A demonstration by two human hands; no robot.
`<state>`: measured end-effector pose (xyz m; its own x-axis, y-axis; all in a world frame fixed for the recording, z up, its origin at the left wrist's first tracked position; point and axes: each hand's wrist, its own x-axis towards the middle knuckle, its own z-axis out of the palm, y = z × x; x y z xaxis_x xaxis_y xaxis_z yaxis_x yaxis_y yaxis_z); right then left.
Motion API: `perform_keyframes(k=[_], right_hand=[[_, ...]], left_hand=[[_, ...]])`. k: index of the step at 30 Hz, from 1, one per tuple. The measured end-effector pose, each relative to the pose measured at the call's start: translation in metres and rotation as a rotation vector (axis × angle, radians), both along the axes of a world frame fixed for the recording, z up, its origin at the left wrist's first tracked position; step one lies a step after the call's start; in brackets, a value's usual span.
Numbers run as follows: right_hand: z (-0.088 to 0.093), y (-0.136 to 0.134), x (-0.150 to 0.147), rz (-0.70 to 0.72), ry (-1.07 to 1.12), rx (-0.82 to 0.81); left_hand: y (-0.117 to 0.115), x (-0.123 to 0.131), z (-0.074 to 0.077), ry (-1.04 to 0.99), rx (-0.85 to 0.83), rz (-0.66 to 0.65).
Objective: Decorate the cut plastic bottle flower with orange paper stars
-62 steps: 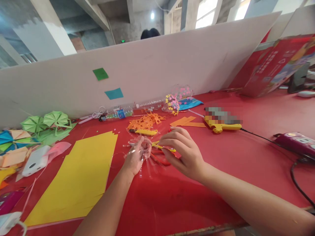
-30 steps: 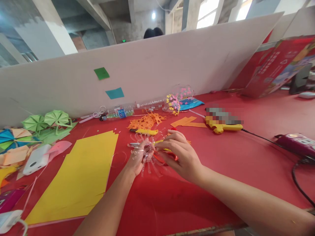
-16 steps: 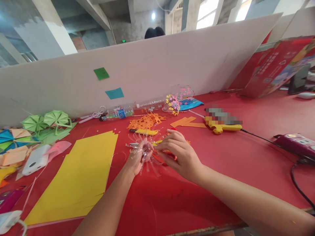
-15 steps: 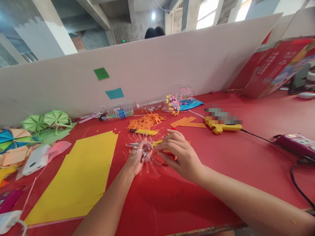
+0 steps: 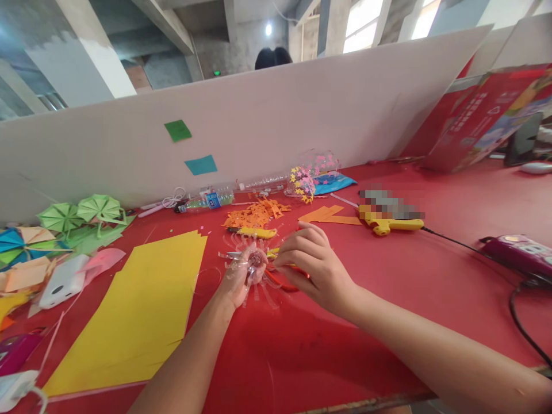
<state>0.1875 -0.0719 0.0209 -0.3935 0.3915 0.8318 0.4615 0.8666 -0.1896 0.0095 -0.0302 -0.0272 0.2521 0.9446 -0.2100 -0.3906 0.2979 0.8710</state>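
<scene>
this looked like a handicraft workspace inside a raw concrete building. bare beams [image 5: 164, 26], a half-painted column [image 5: 92, 54] and bright windows [image 5: 364, 26] showed above a pale partition [image 5: 267, 109], which stood along the far edge of the red tabletop [image 5: 431, 276]. craft materials covered much of that surface: yellow paper sheets [image 5: 138, 305] toward the near left corner, folded green paper shapes [image 5: 99, 208] by the left edge, star-dotted clear plastic [image 5: 304, 185] near the far edge. orange paper cuttings [image 5: 254, 214], a yellow utility knife [image 5: 257, 232], a fringed plastic piece [image 5: 255, 259] and a corded yellow glue gun [image 5: 394, 223] lay between the edges.
</scene>
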Motion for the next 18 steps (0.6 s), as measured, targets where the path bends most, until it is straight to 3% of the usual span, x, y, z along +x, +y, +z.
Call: perform_keyframes(k=[18], right_hand=[[-0.0019,0.0009,-0.0012,0.027,-0.034,0.012]], left_hand=[[0.0009,0.0004,-0.0022,0.017,-0.009,-0.03]])
